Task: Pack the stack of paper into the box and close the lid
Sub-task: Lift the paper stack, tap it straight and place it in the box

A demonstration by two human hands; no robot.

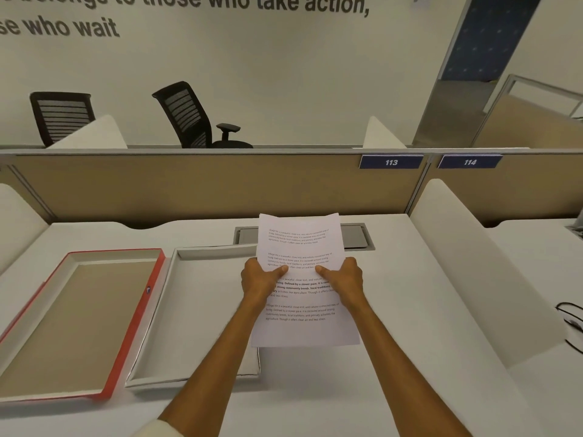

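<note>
A stack of printed white paper is held above the desk, tilted toward me. My left hand grips its left edge and my right hand grips its right edge, thumbs on top of the front sheet. Left of the paper lies the shallow white box base, open and empty; the paper overlaps its right rim. Further left lies the red-edged lid, turned upside down with its brown inside facing up.
A white desk carries everything. A grey cable hatch sits behind the paper. A beige partition closes the back, white side dividers flank the desk, and black cables lie at far right.
</note>
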